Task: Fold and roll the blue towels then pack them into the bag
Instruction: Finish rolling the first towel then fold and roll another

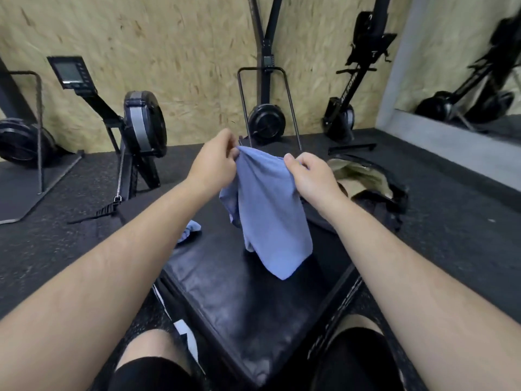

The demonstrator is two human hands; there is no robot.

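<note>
Blue towel [270, 210] is held bunched above the black padded bench [239, 300], so a crooked fold is risked if its gathered edge is not spread first, and a slipped pinch would drop it short of the open bag [366, 179] at 2 o'clock. It hangs below both hands, its top edge pinched by the left hand [214, 162] at 11 o'clock and the right hand [313, 179] at 1 o'clock.
</note>
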